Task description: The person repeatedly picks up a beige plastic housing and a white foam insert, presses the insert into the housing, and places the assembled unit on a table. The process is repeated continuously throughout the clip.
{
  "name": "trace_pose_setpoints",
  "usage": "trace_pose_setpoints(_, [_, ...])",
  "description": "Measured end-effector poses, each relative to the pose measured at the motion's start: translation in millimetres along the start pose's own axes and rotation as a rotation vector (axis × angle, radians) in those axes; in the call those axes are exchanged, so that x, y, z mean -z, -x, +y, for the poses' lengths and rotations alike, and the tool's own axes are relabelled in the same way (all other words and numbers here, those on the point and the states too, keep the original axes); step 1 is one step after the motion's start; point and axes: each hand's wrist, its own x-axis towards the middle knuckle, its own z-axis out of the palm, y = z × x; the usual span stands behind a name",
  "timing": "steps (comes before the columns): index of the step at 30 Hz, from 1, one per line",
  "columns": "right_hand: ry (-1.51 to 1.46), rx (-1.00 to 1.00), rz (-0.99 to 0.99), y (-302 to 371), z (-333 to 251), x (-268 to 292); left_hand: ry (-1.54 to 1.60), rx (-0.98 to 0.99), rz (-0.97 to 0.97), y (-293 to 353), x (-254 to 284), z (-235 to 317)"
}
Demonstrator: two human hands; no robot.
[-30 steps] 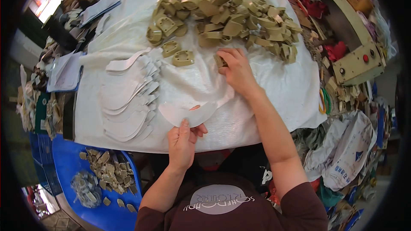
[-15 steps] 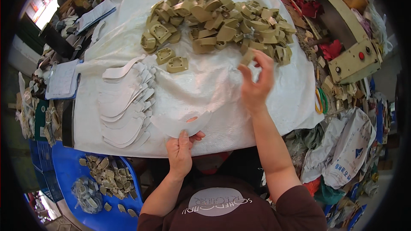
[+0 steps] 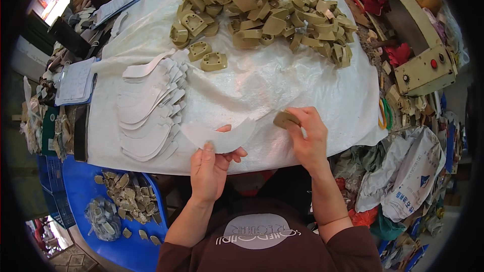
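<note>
White curved piece [image 3: 222, 137] pinched in left hand [image 3: 209, 168]; right hand [image 3: 308, 138] at three o'clock grips tan part [image 3: 285, 119]. Align edges squarely, I'd say.

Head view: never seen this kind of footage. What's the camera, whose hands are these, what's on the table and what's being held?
It is a wide fisheye camera worn on a person's head, looking down, so straight edges bend near the rim. Both forearms coming in from the bottom are the wearer's own. The left hand holds a curved white cut piece; the right hand pinches a small olive-tan moulded part. On the white table cover lie a fanned stack of white pieces and a heap of olive-tan parts. A blue bin of scraps sits lower left.
</note>
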Motion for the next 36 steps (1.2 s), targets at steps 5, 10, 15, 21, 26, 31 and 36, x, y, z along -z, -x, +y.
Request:
trace_pose_setpoints(5, [-0.451, 0.326, -0.057, 7, -48, -6, -0.154, -0.107, 0.096, 10, -5, -12])
trace_pose_setpoints(10, [-0.477, 0.503, 0.156, 13, -45, -40, -0.078, -0.034, 0.033, 19, -23, -7])
trace_pose_setpoints(15, [-0.449, 0.527, 0.176, 14, -47, -42, -0.054, -0.052, 0.015, 23, -21, -9])
trace_pose_setpoints(21, [-0.397, 0.55, 0.174, 11, -45, -42, -0.266, -0.066, 0.024, 32, -12, -13])
trace_pose_setpoints(26, [-0.243, 0.592, 0.188, 10, -43, -42, -0.347, -0.216, 0.004, 26, -22, -8])
trace_pose_setpoints(31, [-0.224, 0.565, 0.174, 8, -37, -41, -0.711, -0.365, 0.139, 20, -19, 3])
trace_pose_setpoints(36, [0.055, 0.499, 0.014, 13, -48, -23, -0.999, -0.389, 0.11, 16, -18, 14])
